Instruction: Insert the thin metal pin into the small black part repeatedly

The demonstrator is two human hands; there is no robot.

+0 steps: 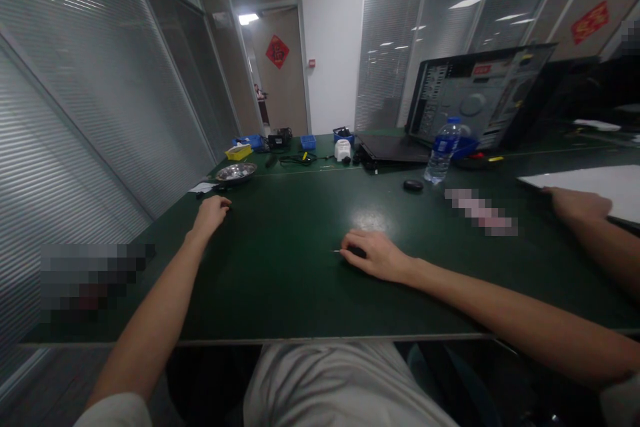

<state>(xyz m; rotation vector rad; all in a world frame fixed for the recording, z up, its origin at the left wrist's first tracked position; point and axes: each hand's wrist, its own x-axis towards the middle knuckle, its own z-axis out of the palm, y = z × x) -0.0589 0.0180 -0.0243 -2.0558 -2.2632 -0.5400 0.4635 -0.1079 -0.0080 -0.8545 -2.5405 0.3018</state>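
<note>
My right hand (pixel 373 255) rests on the green tabletop (pixel 290 267), its fingers curled around a small black-handled tool (pixel 357 251). A thin pale tip sticks out from it to the left, like a small screwdriver's. Over the table's left side, my left hand (pixel 213 213) has its fingers drawn together. A small dark bit shows at its fingertips, too little to name. Just beyond that hand stands a round metal dish (pixel 237 173) with small things in it. A white paper (pixel 203 187) and some dark small items lie beside the dish.
A water bottle (pixel 439 160) stands beside a black mouse-like object (pixel 413 185). Behind are a computer case (pixel 470 103), a black flat panel (pixel 393 149), a white device (pixel 343 151) and a yellow tray (pixel 239 152). Another person's hand (pixel 583 205) touches a white board (pixel 595 183) at right.
</note>
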